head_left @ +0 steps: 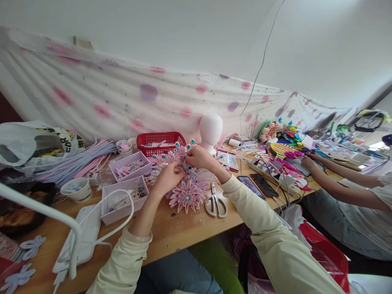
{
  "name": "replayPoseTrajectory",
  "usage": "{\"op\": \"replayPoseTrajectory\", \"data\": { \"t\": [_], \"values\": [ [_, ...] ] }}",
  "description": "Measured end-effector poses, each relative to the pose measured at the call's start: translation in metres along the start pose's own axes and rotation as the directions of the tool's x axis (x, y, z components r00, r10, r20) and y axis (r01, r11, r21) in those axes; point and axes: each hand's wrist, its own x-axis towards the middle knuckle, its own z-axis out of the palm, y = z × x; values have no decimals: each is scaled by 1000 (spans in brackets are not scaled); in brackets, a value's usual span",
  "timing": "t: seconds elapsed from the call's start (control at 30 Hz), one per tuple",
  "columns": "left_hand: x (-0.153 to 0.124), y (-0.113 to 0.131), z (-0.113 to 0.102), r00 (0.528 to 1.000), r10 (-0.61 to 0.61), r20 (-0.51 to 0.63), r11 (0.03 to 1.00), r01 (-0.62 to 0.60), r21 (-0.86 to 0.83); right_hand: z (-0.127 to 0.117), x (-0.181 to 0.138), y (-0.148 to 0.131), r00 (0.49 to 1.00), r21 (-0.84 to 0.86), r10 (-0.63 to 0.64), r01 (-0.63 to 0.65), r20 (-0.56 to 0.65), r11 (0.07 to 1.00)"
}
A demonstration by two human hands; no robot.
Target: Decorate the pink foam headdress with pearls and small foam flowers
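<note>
A pink floral ornament (pixel 163 158) with pearls and blue gems stands on the wooden table in front of me. On its near side is a large pink flower (pixel 186 197) with a jewelled centre. My left hand (pixel 168 176) is at its left middle, thumb and fingers pinched together; what is between them is too small to make out. Higher up, my right hand (pixel 199 158) has its fingers closed on the ornament's upper part, the tips partly hidden. Scissors (pixel 216 203) with pale handles lie right of the flower, closed.
Left are white boxes of beads (pixel 125 201), a paper cup (pixel 76 190), a power bank-like white block (pixel 78 241) and a lamp arm (pixel 39 206). Behind stand a red basket (pixel 143 143) and a white mannequin head (pixel 211 128). Phones (pixel 251 185) and a co-worker's hands (pixel 309 163) are right.
</note>
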Motion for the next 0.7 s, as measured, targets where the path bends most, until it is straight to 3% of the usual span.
{"op": "replayPoseTrajectory", "data": {
  "t": [0.3, 0.5, 0.7],
  "values": [
    [4, -2, 4, 1000, 23, 7, 999, -23, -27, -2, -3, -3, 1000, -16, -15, 14, -17, 1000],
    [6, 0, 4, 999, 49, -17, 996, -48, 70, 2, -4, -1, 997, -16, -44, 43, -70, 999],
    [-23, 6, 4, 971, 145, -188, 957, -89, 277, -7, -10, 0, 994, 60, -45, 51, -96, 997]
  ]
}}
